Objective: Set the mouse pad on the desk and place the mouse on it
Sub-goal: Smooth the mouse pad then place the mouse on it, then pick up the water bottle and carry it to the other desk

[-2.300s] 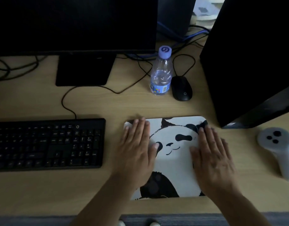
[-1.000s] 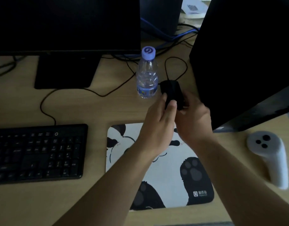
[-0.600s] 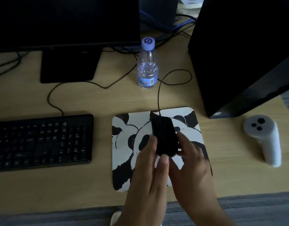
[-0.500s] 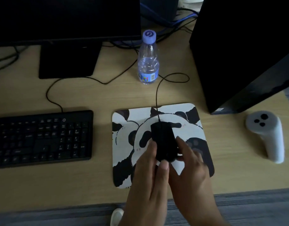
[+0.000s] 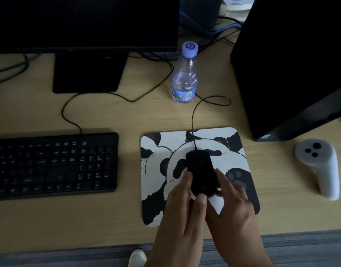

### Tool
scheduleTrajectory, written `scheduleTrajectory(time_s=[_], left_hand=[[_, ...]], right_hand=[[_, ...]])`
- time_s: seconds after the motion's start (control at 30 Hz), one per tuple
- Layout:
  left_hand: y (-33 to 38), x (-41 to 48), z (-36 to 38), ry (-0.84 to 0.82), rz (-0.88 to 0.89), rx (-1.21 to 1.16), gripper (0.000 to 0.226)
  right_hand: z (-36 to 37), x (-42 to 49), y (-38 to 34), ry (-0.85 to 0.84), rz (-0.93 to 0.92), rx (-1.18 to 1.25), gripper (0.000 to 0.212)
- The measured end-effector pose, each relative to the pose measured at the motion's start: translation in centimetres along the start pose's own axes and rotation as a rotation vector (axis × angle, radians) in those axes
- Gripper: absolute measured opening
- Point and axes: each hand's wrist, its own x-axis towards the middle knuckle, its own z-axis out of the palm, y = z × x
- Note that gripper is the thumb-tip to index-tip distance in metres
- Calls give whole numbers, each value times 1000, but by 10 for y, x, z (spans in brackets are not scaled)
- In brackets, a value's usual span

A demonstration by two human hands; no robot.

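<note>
A panda-print mouse pad (image 5: 158, 170) lies flat on the wooden desk (image 5: 127, 116), to the right of the keyboard. A black wired mouse (image 5: 201, 172) sits over the pad's middle, its cable running back toward the bottle. My left hand (image 5: 183, 214) grips the mouse's left side and rear. My right hand (image 5: 231, 207) grips its right side. Whether the mouse rests on the pad or hovers just above it, I cannot tell.
A black keyboard (image 5: 52, 164) lies at the left. A monitor stand (image 5: 88, 74) and a water bottle (image 5: 185, 74) are behind. A black computer tower (image 5: 293, 64) stands at the right, with a white controller (image 5: 320, 166) in front of it. The desk's front edge runs under my wrists.
Both hands left the pad, reached back to the mouse next to the bottle, took hold of it and brought it over the pad's middle. In the last half second it hardly moved.
</note>
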Motion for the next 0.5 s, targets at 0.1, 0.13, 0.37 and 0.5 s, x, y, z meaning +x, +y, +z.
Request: scheduleTrajectory(time_s=[0.1, 0.13, 0.37, 0.5], left_hand=[[13, 9, -19, -64, -67, -21, 53], [19, 13, -28, -59, -74, -31, 57], [98, 60, -86, 26, 101, 94, 51], [150, 97, -100, 2, 223, 94, 50]], right_hand=[[-9, 3, -6, -70, 100, -67, 66], [-13, 5, -9, -76, 132, -80, 69], [-42, 48, -73, 5, 163, 6, 57], [-58, 92, -112, 17, 123, 41, 57]])
